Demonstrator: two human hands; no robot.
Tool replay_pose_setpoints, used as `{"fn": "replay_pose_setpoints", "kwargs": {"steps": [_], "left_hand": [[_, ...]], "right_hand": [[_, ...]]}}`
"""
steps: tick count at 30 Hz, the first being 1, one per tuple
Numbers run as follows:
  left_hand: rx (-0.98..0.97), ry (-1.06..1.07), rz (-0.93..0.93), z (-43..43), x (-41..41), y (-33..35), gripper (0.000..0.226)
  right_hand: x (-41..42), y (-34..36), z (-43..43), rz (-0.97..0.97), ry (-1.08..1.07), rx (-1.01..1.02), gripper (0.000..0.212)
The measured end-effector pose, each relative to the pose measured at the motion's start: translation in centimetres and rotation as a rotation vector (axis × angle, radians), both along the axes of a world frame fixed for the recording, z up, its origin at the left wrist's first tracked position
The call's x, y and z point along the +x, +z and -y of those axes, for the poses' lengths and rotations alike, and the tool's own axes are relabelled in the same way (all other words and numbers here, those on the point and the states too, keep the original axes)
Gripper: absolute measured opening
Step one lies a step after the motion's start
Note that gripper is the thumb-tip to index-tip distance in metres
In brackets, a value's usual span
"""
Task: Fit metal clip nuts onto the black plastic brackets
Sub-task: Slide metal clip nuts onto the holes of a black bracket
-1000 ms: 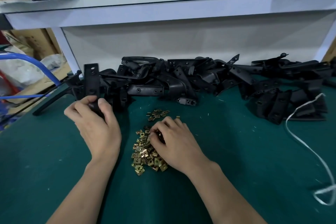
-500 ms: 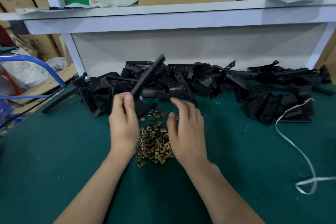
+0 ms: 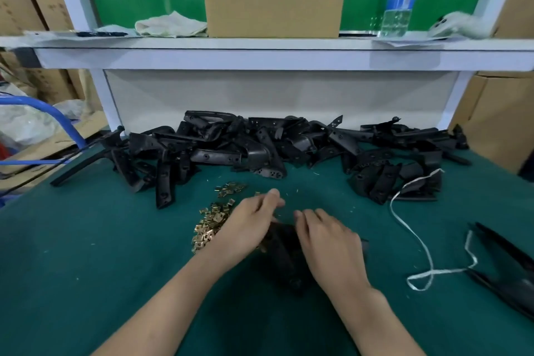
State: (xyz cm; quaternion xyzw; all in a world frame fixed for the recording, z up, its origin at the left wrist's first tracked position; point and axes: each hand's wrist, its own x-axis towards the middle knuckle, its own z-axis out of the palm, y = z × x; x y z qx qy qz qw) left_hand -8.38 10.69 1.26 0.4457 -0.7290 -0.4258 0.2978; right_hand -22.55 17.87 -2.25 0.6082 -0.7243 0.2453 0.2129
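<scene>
A black plastic bracket (image 3: 284, 251) is low over the green table (image 3: 86, 254), between my two hands. My left hand (image 3: 248, 228) grips its upper left end, thumb stretched forward. From the right, my right hand (image 3: 329, 243) has its fingers curled down onto the bracket; what the fingertips pinch is hidden. A loose heap of brass clip nuts (image 3: 211, 222) lies just left of my left hand. A long pile of black brackets (image 3: 260, 147) runs along the back of the table.
A white strap (image 3: 416, 240) loops across the table on the right, by long black parts (image 3: 508, 266) near the right edge. The shelf (image 3: 260, 52) above carries a cardboard box (image 3: 273, 16), a cloth and a water bottle (image 3: 400, 0). A blue tube (image 3: 57, 115) is at left.
My left hand brought the bracket from the back pile down and right to the table's middle. My right hand left the clip nut heap and came onto the bracket.
</scene>
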Motion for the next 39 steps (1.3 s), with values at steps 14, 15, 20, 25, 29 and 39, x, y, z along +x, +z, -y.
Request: {"fn": "replay_pose_setpoints", "kwargs": {"steps": [14, 15, 20, 25, 29, 39], "left_hand": [[-0.517, 0.139, 0.793, 2.4, 3.7, -5.2, 0.073], [-0.535, 0.126, 0.795, 2.4, 3.7, -5.1, 0.072], [-0.591, 0.025, 0.814, 2.3, 4.0, -4.8, 0.085], [-0.670, 0.000, 0.788, 2.2, 3.8, -4.6, 0.079], [-0.726, 0.000, 0.746, 1.9, 3.5, -4.6, 0.071], [-0.923, 0.160, 0.669, 2.1, 3.2, -4.5, 0.023]], "right_hand": [[-1.7, -0.8, 2.0, 0.159, -0.252, 0.109, 0.044], [-1.8, -1.0, 2.1, 0.154, -0.251, 0.120, 0.044], [-1.9, -1.1, 2.2, 0.159, -0.243, 0.126, 0.044], [-1.8, -1.1, 2.1, 0.150, -0.236, 0.148, 0.044], [-1.7, -1.1, 2.0, 0.142, -0.210, 0.151, 0.042], [-1.8, -1.3, 1.9, 0.133, -0.157, 0.158, 0.040]]}}
